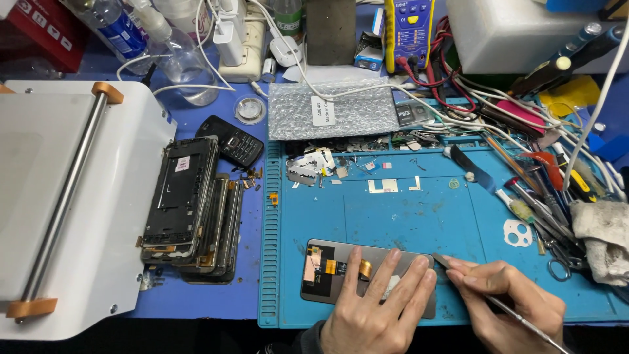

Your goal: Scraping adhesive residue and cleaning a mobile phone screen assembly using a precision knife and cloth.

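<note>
Fingers [393, 275] of the left hand [377, 308] lie spread flat on the screen [341, 265], pressing it down rather than gripping it; the right hand [508, 301] is clenched round a thin metal pry tool [498, 301], held like a pen, its flat tip [440, 260] touching the screen's right end just beside the left fingertips. The screen lies back-up near the front edge of the blue mat [419, 210], its orange flex cable [331, 265] showing at the left end; the step in hand looks like working the tip under that right edge, and I judge it barely begun, since the panel sits flat with no gap visible; the next move would call for a shallow, steady slide of the tip along the edge, with the left hand keeping the panel from shifting and little upward levering, as thin glass may crack. Farther up the mat lie small shields and scraps [314, 167] and a bubble-wrap bag [331, 108]; to the right a row of tools [544, 203] and a rag [606, 229]; left of the mat, on the desk [196, 305], a stack of phone frames [190, 206], a small black phone [229, 139], and a white machine [72, 196].
</note>
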